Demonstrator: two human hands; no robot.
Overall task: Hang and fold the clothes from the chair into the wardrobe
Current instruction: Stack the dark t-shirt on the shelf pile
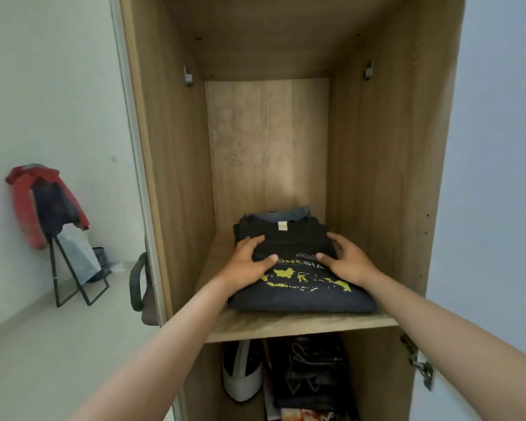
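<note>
Both hands, left hand (249,259) and right hand (348,260), press spread, nearly straight fingers on the folded black shirt (301,294) at the shelf (286,325) front edge; open room behind.

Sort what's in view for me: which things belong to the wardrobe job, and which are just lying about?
Job: folded black T-shirt, pressed by left hand and right hand; wardrobe shelf; blue garment behind.
Lying about: red jacket, mirror stand, white cap below.

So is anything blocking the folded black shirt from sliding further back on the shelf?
Nothing visible does. The black shirt lies on a folded pile on the shelf, both hands resting on it, with bare shelf behind.
</note>
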